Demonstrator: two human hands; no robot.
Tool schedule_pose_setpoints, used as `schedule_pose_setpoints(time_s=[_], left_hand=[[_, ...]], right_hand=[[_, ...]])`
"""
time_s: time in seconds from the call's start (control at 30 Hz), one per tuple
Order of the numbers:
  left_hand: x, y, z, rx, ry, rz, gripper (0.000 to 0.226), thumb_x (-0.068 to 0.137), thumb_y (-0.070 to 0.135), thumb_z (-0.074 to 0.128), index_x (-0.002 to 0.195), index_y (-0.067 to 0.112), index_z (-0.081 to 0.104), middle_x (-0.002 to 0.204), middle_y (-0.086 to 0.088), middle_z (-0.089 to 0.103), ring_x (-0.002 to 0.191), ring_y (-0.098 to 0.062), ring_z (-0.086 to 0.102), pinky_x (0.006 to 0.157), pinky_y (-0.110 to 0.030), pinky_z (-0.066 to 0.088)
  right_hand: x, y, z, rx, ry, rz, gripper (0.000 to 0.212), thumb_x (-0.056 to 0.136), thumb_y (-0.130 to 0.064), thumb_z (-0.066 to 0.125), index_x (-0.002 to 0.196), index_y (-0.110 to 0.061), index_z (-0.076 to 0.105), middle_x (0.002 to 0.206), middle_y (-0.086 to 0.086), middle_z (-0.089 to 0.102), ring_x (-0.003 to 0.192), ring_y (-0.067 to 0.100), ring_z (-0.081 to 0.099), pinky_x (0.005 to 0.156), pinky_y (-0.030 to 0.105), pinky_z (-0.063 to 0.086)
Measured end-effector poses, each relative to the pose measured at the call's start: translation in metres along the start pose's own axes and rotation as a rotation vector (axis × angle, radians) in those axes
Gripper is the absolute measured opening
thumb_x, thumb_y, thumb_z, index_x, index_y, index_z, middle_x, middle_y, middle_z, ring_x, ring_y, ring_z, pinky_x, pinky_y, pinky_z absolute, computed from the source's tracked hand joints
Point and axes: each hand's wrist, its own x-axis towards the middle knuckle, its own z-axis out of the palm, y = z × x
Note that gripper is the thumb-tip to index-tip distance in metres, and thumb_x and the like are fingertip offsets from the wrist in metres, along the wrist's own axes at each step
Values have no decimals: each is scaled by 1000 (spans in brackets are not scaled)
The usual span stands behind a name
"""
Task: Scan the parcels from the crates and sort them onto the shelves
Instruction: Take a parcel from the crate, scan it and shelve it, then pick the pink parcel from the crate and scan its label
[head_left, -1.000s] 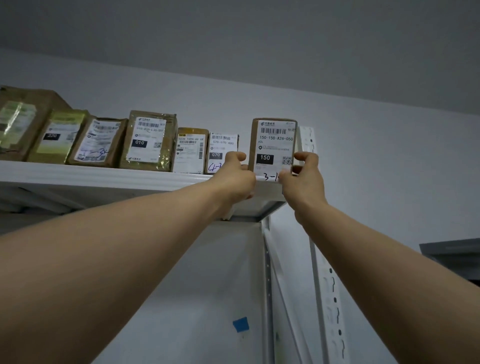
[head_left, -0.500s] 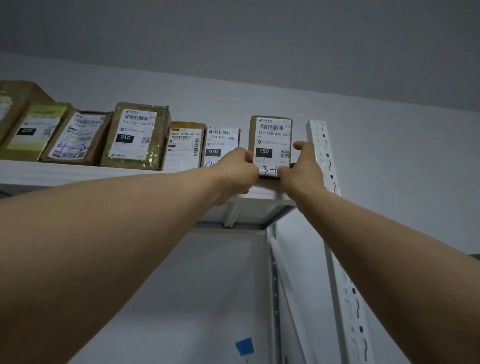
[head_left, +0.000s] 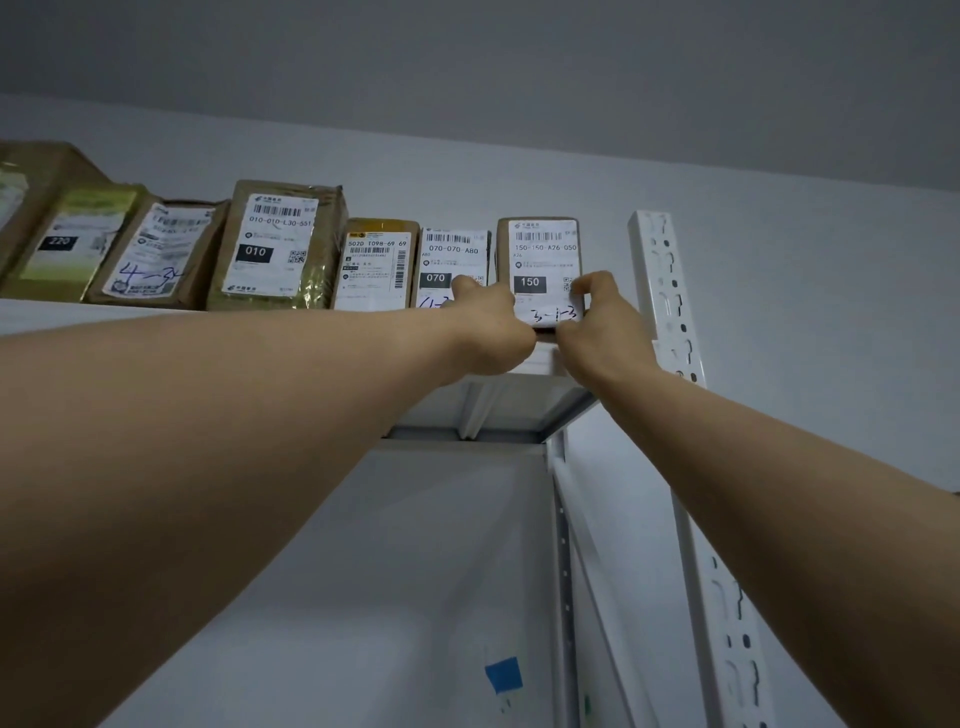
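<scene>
Parcel 150 (head_left: 540, 260): upright on the top shelf (head_left: 78, 314), right end, beside parcel 070 (head_left: 452, 260). Left hand (head_left: 488, 322), right hand (head_left: 597, 317): fingers curled, pinching its lower corners. Risk: base seems near the shelf lip; released unseated, it may topple forward.

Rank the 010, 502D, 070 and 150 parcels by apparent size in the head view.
1. 010 parcel: clearly largest.
2. 150 parcel: taller than its neighbours.
3. 502D parcel and 070 parcel: look alike; the left hand covers part of the 070, so unranked.
</scene>
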Motion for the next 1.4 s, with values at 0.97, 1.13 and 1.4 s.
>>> schedule_pose_setpoints(time_s=[0.97, 1.13, 1.4], left_hand=[[-7, -28, 2, 44, -14, 44, 62, 91, 9, 51, 150, 19, 37, 152, -7, 20, 137, -34, 34, 114, -46, 38], [-10, -26, 4, 62, -25, 37, 62, 91, 9, 50, 151, 18, 37, 154, -8, 19, 139, -35, 33, 113, -44, 38], [-21, -25, 9, 64, -31, 28, 62, 93, 11, 53, 152, 17, 36, 156, -10, 17, 138, -35, 37, 113, -46, 39]], right_hand=[[-3, -5, 11, -161, -120, 25, 56, 89, -16, 57, 143, -29, 46, 136, 14, 39, 129, 36, 38, 106, 51, 43], [-7, -3, 12, -158, -122, 16, 59, 89, -17, 57, 145, -34, 45, 138, 12, 38, 131, 35, 37, 107, 52, 41], [-26, -1, 10, -141, -193, -45, 60, 92, -16, 54, 149, -30, 42, 147, 13, 33, 139, 35, 31, 113, 44, 32]])
